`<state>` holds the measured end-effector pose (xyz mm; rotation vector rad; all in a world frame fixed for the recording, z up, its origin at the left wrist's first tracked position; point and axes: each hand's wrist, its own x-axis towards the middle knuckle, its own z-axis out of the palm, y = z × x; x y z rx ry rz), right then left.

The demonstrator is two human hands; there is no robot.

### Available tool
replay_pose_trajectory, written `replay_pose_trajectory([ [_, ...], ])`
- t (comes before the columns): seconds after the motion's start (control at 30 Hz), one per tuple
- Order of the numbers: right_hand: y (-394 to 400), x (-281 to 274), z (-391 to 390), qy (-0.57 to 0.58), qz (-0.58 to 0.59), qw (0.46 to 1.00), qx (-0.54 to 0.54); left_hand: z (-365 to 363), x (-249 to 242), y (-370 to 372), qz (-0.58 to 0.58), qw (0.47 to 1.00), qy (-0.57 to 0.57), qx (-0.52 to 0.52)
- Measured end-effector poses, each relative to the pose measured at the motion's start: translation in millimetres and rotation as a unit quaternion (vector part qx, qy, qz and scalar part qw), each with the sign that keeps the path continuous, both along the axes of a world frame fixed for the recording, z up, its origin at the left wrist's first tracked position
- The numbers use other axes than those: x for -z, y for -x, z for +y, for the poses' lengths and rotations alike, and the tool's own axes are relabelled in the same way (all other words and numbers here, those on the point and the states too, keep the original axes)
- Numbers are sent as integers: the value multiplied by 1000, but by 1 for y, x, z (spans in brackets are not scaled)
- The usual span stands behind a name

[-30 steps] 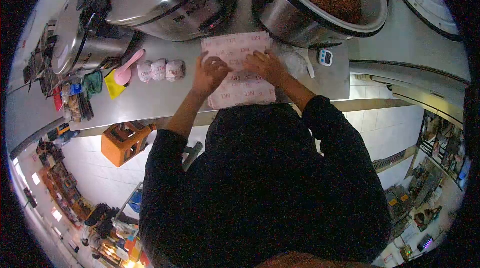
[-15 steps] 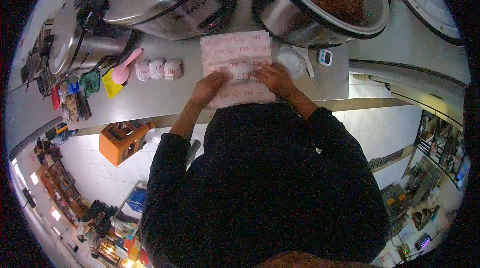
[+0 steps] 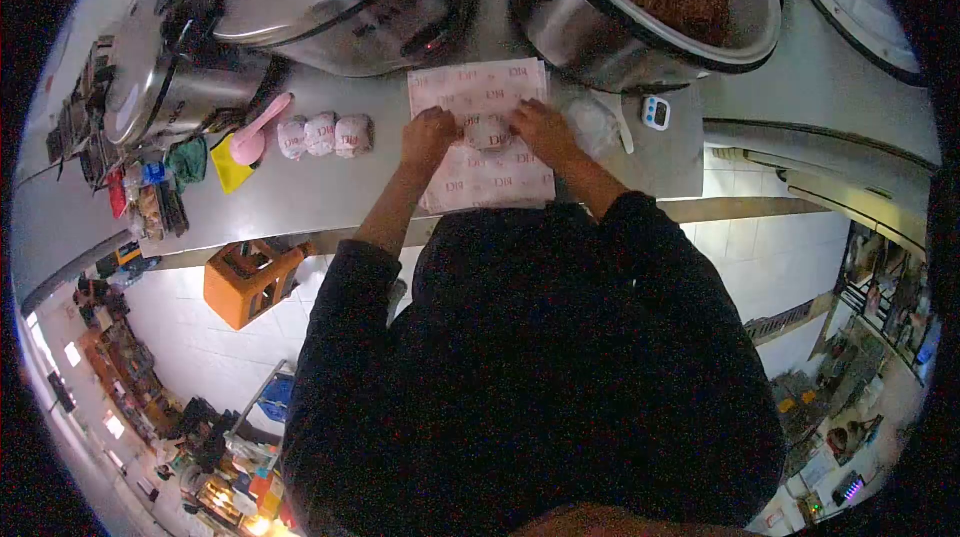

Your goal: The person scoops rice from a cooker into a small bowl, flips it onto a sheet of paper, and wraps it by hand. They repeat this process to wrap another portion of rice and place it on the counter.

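A small paper-wrapped roll with red lettering lies on a stack of printed wrapping paper in front of me. My left hand is closed at the roll's left end, knuckles up. At the opposite end, the fingers of my right hand are pinched together on the paper. What is inside the roll is hidden. Left of the stack, three similar wrapped rolls sit side by side on the metal table.
Behind stand a closed cooker and an open cooker holding reddish-brown grains. Right of the paper are a clear plastic bag, a white utensil and a timer. A pink scoop lies left. An orange stool stands below.
My hands have gone from lying over the paper to closing at the roll's two ends. The roll now shows as a compact bundle between them.
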<state>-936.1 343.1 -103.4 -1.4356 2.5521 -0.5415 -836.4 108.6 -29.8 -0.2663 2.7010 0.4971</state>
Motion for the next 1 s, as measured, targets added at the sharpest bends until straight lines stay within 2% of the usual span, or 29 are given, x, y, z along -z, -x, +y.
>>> replay_pose_trajectory([
  [0.07, -23, 15, 16, 11, -36, 999, 19, 0, 22, -32, 81, 995, -15, 56],
  [0.17, -44, -49, 26, 96, -104, 989, 52, 24, 56, -67, 289, 956, -39, 4],
  [0.2, -49, -57, 24, 80, -66, 993, 47, 38, 46, -69, 240, 968, -64, -22],
  [0.27, -56, -64, 17, 51, 10, 998, 38, 57, 26, -76, 281, 957, -64, -17],
  [0.3, -56, -64, 15, 71, -3, 997, 34, 65, 20, -77, 301, 951, -62, -14],
  [0.37, -52, -61, 9, 115, -28, 993, 22, 78, 37, -74, 252, 947, -170, -106],
  [0.4, -50, -60, 5, 156, -43, 986, 27, 79, 49, -76, 265, 940, -184, -108],
  [0.43, -47, -60, 2, 197, -60, 978, 31, 75, 41, -75, 277, 933, -199, -111],
  [0.47, -47, -60, -2, 234, -78, 968, 35, 67, 24, -72, 155, 900, -351, -204],
  [0.5, -47, -59, -5, 239, -79, 968, 23, 60, 26, -74, 128, 813, -497, -276],
  [0.53, -47, -68, -8, 243, -79, 967, 13, 49, 34, -76, 97, 697, -627, -335],
  [0.57, -46, -82, -11, 247, -78, 966, 3, 43, 19, -72, 64, 556, -736, -381],
  [0.6, -46, -98, -14, 231, -64, 970, -38, 39, 3, -72, 42, 478, -800, -360],
  [0.67, -52, -136, -25, 197, -36, 972, -119, 30, -26, -82, -17, 444, -811, -381],
  [0.7, -61, -135, -29, 209, -31, 968, -133, 26, -31, -87, -47, 426, -815, -390],
  [0.73, -71, -131, -34, 220, -27, 964, -145, 25, -7, -96, -45, 417, -813, -404],
  [0.83, -93, -113, -55, 226, -29, 961, -158, 13, 18, -115, -50, 309, -866, -390],
  [0.93, -103, -99, -78, 198, -58, 968, -143, 6, -15, -117, 27, 220, -893, -391],
  [0.97, -104, -111, -84, 177, -78, 973, -129, 3, 14, -122, 105, 336, -833, -426],
  [1.0, -106, -117, -87, 156, -99, 976, -115, -2, 67, -129, 180, 446, -753, -449],
])
